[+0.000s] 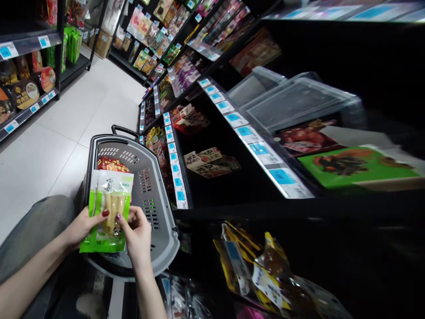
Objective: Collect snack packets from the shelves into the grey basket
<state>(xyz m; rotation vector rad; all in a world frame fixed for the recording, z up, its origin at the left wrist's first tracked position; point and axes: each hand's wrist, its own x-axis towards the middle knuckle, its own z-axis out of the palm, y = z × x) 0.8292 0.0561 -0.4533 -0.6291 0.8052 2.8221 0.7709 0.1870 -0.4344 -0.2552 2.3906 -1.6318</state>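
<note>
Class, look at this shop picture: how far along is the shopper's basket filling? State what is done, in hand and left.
Done: a red packet already lies in the grey basket. In hand: the left hand and right hand both hold a green packet over the basket. Left: that packet is not yet set down inside.

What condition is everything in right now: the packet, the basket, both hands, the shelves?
Green snack packet: sealed, held upright over the basket.
Left hand: grip closed on the packet's left edge.
Right hand: grip closed on its right edge.
Grey basket: on the floor, red packet inside.
Shelves: partly stocked.
</note>
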